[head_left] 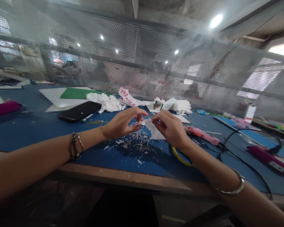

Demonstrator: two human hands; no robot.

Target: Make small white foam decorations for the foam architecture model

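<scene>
Over the middle of the blue tabletop, my left hand and my right hand face each other with a small piece of white paper between their fingertips. The thumb and a curled finger of my left hand hold its left end, while the index finger arches above. My right thumb and fingers pinch the other end. A flat white sheet shows just beneath my right fingers. Tiny white scraps are scattered on the table below both hands.
A black phone, crumpled white paper and a green sheet lie at the left. Beside my right forearm are a yellow-rimmed ring, a pink-handled tool and a black cable. A perforated metal screen stands behind.
</scene>
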